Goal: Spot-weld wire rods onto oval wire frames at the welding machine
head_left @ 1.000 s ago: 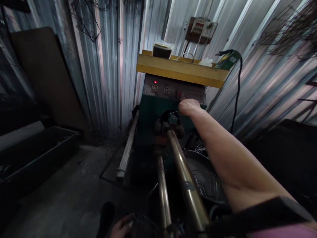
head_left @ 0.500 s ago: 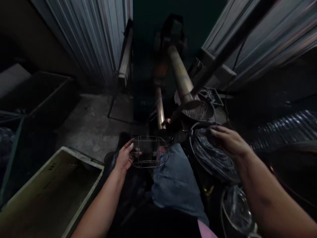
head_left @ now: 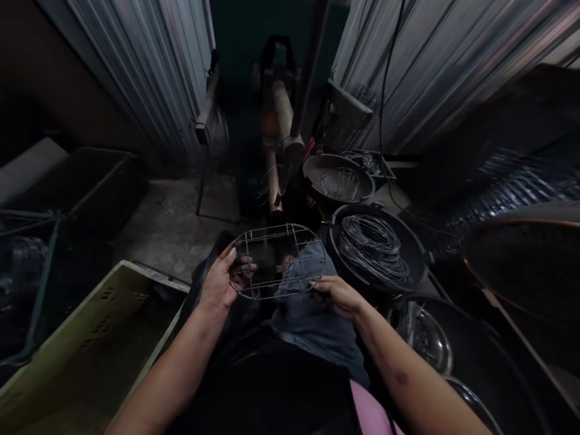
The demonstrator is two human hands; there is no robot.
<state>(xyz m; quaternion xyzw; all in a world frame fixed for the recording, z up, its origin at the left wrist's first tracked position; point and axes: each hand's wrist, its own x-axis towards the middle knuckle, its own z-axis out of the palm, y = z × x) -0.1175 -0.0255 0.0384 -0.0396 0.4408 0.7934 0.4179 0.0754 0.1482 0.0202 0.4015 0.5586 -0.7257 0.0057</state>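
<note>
A rounded wire frame (head_left: 277, 283), like a shallow basket of thin metal rods, lies level above my lap. My left hand (head_left: 222, 275) grips its left end, with the thumb on the near side and the fingers reaching through the wires. At the near right corner, my right hand (head_left: 339, 293) has thumb and forefinger pinched at the rim. Whether a small piece of wire is also between those fingertips is too dark to tell. Just beyond my right hand, a dark pan (head_left: 414, 257) holds a bundle of loose wire rings (head_left: 374, 248).
Ahead stands a machine with brass-coloured cylinders (head_left: 273, 181) and a dark upright bar (head_left: 310, 72). A second pan (head_left: 312, 169) holds a small wire basket (head_left: 339, 184). A yellowish crate (head_left: 109, 302) is at my left; a shiny metal bowl (head_left: 437, 338) is at lower right.
My right hand has come from over the pan of wire rings to the frame's right corner. The frame, in my left hand, is slightly higher. My view has turned to the right.
</note>
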